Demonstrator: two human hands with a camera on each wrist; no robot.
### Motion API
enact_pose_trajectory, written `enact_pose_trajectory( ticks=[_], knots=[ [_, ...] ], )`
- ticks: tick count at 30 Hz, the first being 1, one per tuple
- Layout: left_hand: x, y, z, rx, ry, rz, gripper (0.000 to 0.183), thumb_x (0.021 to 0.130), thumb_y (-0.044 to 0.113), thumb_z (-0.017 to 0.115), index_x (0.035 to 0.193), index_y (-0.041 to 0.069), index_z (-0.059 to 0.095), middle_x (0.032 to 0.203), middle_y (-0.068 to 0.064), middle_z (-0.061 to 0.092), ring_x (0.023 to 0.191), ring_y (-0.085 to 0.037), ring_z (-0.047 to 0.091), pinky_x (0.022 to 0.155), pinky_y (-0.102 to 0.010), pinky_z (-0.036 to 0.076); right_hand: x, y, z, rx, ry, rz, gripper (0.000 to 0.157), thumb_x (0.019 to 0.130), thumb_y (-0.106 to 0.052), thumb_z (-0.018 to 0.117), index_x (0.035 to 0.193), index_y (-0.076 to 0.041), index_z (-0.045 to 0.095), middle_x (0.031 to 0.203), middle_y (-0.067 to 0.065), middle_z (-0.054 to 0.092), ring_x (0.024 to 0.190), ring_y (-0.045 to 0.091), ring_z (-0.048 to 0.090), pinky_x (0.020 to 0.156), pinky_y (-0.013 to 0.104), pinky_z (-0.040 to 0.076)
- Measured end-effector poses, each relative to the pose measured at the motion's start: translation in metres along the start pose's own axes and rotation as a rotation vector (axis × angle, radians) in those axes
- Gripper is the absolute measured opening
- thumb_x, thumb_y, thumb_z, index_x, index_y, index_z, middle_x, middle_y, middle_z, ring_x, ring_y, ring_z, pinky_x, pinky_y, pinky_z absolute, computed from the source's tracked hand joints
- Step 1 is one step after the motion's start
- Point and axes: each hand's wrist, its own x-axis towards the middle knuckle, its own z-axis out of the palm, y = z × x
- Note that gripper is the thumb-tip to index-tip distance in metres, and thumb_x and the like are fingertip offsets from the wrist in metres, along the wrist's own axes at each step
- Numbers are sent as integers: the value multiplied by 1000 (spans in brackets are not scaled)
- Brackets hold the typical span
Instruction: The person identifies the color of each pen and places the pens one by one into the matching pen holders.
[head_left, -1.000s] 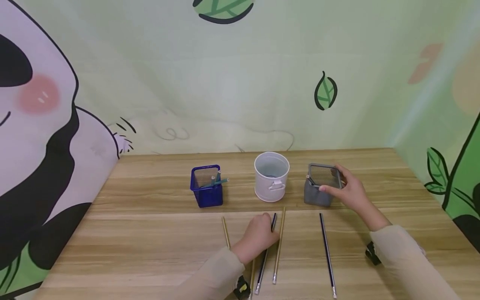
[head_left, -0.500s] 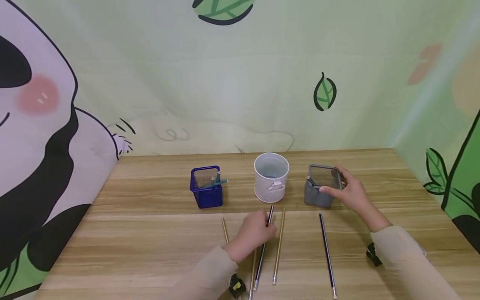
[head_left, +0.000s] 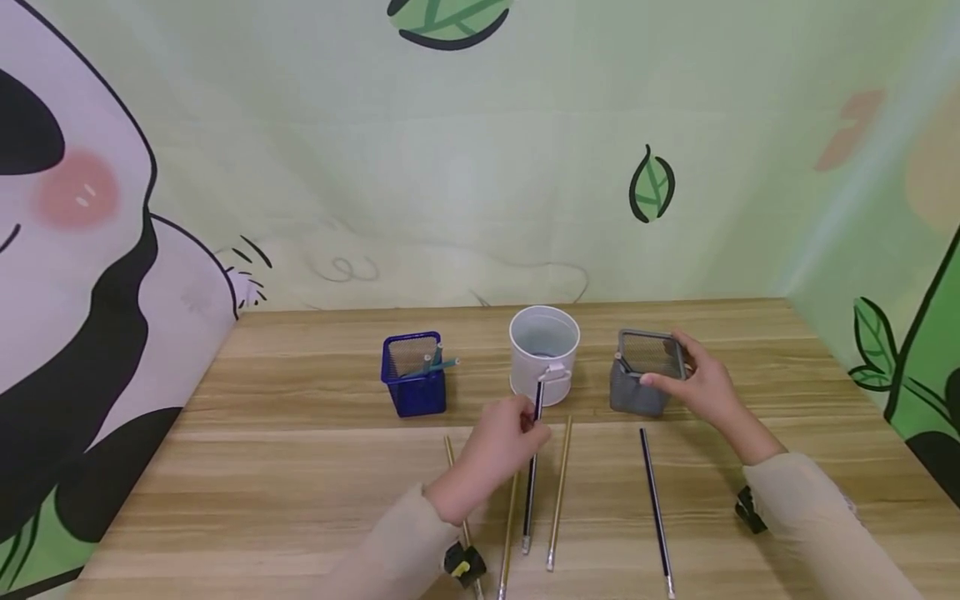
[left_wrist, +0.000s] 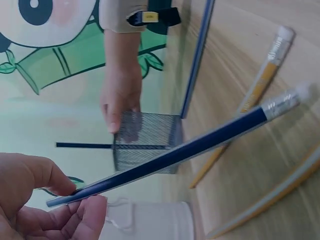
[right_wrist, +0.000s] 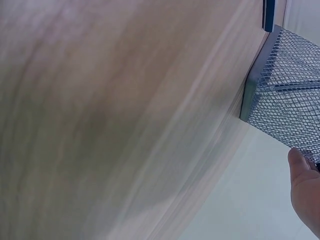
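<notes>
My left hand (head_left: 491,454) pinches a dark blue pencil (head_left: 531,492) near its plain end, between thumb and fingers. In the left wrist view the pencil (left_wrist: 200,145) slants across, its metal band and white eraser at the end away from the hand. My right hand (head_left: 705,387) holds the grey mesh pen holder (head_left: 633,396) at its rim, thumb at the front and fingers at the far right side. A dark pencil (left_wrist: 82,145) stands inside that holder and sticks out of its top. In the right wrist view the thumb (right_wrist: 297,162) touches the mesh.
A white bucket (head_left: 536,383) stands in the middle, beside a blue mesh pen holder (head_left: 420,396) with several greenish pencils. On the wooden table lie several gold pencils (head_left: 561,496) around the left hand, and another dark blue pencil (head_left: 654,500) lies at the right.
My left hand has drawn the dark blue pencil up and away from me, so its plain end now overlaps the white bucket. My right hand stays on the grey mesh holder.
</notes>
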Motion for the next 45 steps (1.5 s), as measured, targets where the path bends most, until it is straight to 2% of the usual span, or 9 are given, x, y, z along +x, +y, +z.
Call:
enact_pose_trajectory(
  ticks=[4,7,12,17,19,32,40,45],
  knots=[
    [-3,5,-4,-24,29,32,4,80,3,60,79,1,57,67,-2,52,56,-9,44,46,-18,38,0,3,0,2,-7,0,96,83,-30,73,148,7,13,142,37,31,127,55,36,96,59,42],
    [-4,7,-6,-52,41,61,3,79,2,60,81,1,58,72,-5,58,63,-10,50,53,-18,44,-1,5,0,4,-4,1,95,83,-30,73,148,8,14,142,37,31,127,54,36,95,58,43],
    [-6,13,-9,-144,43,147,4,81,1,58,85,0,59,83,-11,65,77,-17,62,66,-19,52,-1,5,0,7,5,-6,95,83,-30,74,147,9,15,141,38,32,126,55,37,95,58,44],
    [-8,19,-8,-206,23,269,3,84,-1,61,84,-2,58,86,-14,65,81,-24,66,66,-16,53,-1,4,-1,1,4,-7,95,83,-30,73,147,8,14,142,38,32,126,55,36,95,59,43],
    [-8,22,-7,-214,16,298,4,84,-1,62,84,-1,58,86,-14,65,81,-24,66,65,-15,53,0,4,-2,2,2,-8,95,84,-30,73,147,8,14,142,38,32,126,55,36,96,59,42],
    [-8,33,-7,-278,74,369,6,85,1,66,84,-1,61,83,-14,69,79,-24,69,64,-15,54,2,5,-1,-1,8,-11,95,83,-31,73,147,8,14,141,38,33,126,55,36,96,60,42],
    [-5,38,-6,-298,131,479,5,85,1,66,90,0,67,84,-14,72,74,-19,70,66,-16,54,3,6,2,-1,23,-26,95,82,-30,74,146,10,17,140,38,35,125,54,38,98,59,41],
    [-1,43,-2,-360,176,540,6,84,-3,66,90,-3,66,86,-17,72,76,-23,71,68,-18,55,3,5,3,-5,31,-23,95,82,-30,75,146,10,17,140,37,35,125,54,38,97,59,41]
  ],
)
